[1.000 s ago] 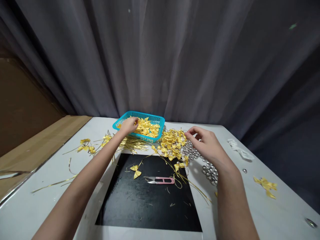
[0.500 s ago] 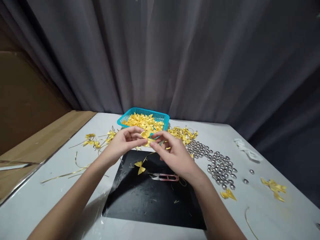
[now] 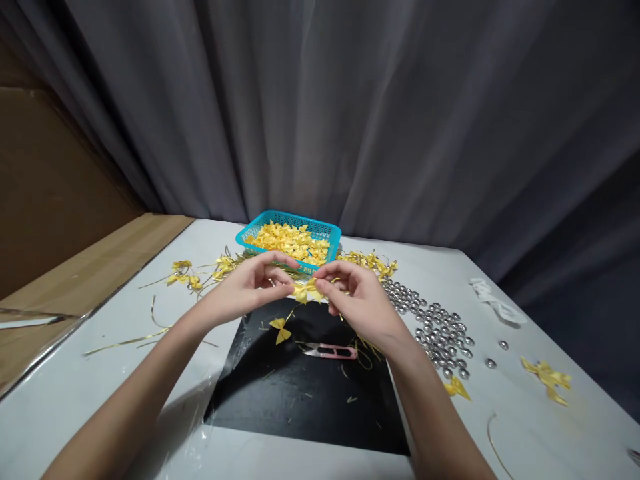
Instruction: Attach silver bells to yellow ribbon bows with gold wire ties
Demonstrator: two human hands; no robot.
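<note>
My right hand [image 3: 356, 292] pinches a yellow ribbon bow [image 3: 304, 291] between thumb and forefinger, above the far part of a black mat [image 3: 305, 407]. My left hand [image 3: 257, 283] is on the bow's other side. Its thumb tip is at the bow's edge, with the forefinger raised apart from it and the other fingers loosely curled. A second yellow bow [image 3: 281, 330] hangs or lies just below, by a thin gold cord. Pink-handled thread snips [image 3: 331, 351] rest on the mat below my hands, pointing left.
Behind my hands, a blue basket [image 3: 336, 233] contains many yellow bows. Gold-corded bows [image 3: 180, 272] lie to the left. Silver domed pieces [image 3: 443, 333] spread to the right, near loose bows [image 3: 549, 380] and a white crumpled item [image 3: 497, 303]. Cardboard [image 3: 90, 260] borders the table's left side.
The bow between my hands has turned and sits slightly lower and to the right. My left forefinger has lifted off it, while my right fingers still pinch its right side.
</note>
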